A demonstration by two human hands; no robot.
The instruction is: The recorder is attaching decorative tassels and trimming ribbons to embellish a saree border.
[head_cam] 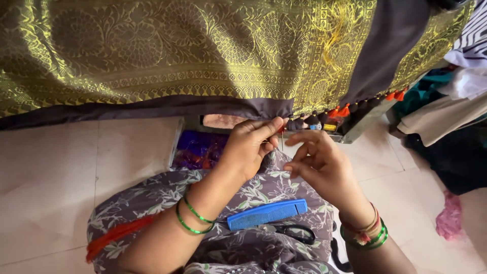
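Where the gold-brocade brown cloth (203,56) ends in its dark hem, the left hand (251,147) pinches that hem beside small orange and brown tassels (345,110); below the hem the right hand (319,162) hovers, fingers loosely curled, with bare floor either side

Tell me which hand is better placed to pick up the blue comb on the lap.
Probably the right hand: it seems to hold nothing, fingers loosely curled. The left hand is pinching the gold-patterned cloth's edge at the tassels. The blue comb lies between both wrists.
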